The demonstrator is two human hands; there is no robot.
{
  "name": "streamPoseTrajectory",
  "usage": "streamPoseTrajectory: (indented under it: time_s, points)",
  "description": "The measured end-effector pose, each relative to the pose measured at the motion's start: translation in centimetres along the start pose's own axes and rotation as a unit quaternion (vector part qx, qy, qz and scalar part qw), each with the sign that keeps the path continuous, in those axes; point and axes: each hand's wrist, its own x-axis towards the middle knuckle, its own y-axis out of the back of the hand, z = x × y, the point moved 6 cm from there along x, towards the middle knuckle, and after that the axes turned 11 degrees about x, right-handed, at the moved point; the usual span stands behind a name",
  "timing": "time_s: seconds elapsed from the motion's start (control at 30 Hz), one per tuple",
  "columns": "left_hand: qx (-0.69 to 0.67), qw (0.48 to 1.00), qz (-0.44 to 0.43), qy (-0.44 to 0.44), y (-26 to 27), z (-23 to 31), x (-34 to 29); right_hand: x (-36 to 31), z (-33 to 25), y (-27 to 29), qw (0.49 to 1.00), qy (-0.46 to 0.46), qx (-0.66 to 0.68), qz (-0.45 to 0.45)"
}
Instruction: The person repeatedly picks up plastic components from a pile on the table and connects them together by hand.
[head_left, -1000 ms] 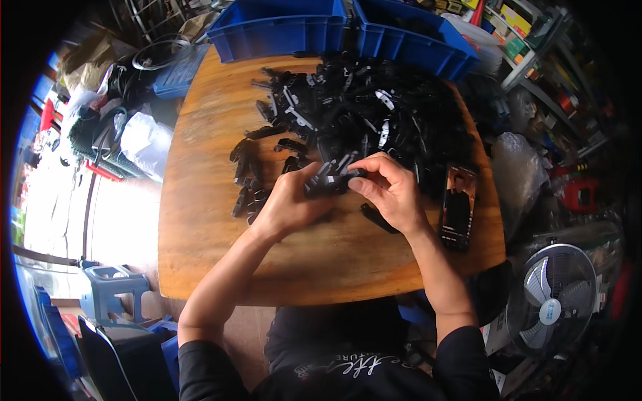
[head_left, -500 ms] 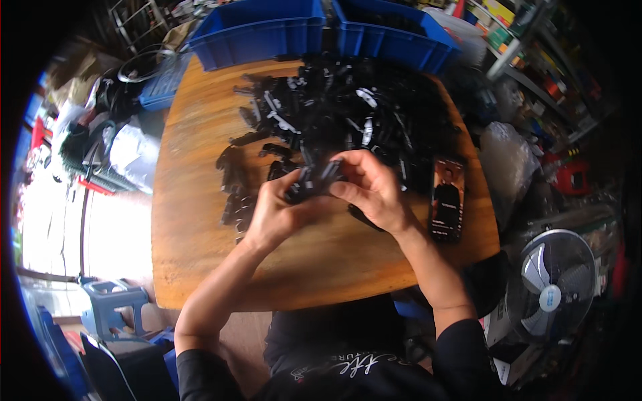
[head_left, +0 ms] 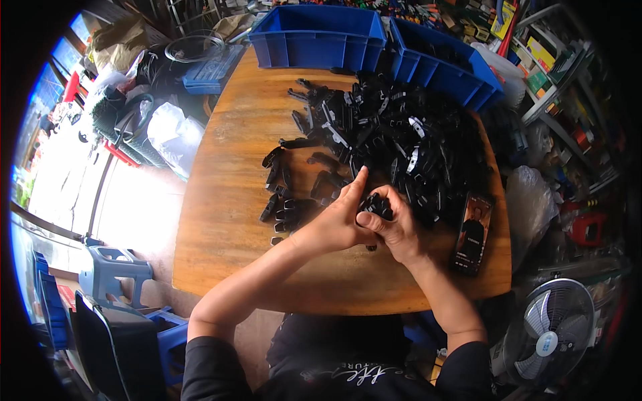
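The right hand's [head_left: 402, 232] fingers [head_left: 370, 221] curl tight around some small black bits [head_left: 380, 204]. The bits look dark and lumpy, with little shiny edges, and sit between both hands, above the desk [head_left: 224, 180]. The left hand [head_left: 334, 222] leans in from the side, one finger pointing straight at the big black pile [head_left: 438, 137]. I can't tell if it grips anything. Both arms reach forward and in.

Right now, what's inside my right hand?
Your right hand holds small black pieces, only partly in view. Anything deeper is covered by that hand and your left hand, so I can't count them.
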Motion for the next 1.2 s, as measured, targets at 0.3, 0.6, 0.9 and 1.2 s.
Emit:
streamPoseTrajectory:
  time_s: [0.3,0.6,0.9,1.2]
  points:
    - [-0.093,0.994,0.047,0.044,4.0,2.7,2.1,2.1,-2.6,2.5,0.99,0.035,0.108,0.087]
    - [0.522,0.814,0.253,0.03,11.4,-5.1,5.6,18.9,-20.3,17.4,0.936,0.193,-0.184,0.231]
    - [-0.369,0.919,0.132,0.04,10.3,-4.4,1.4,-2.3,-4.1,4.8,0.755,0.005,-0.655,0.016]
    - [-0.41,0.905,0.028,0.107,3.8,-1.3,-1.0,-2.5,-3.2,1.3,0.9,0.205,-0.385,0.014]
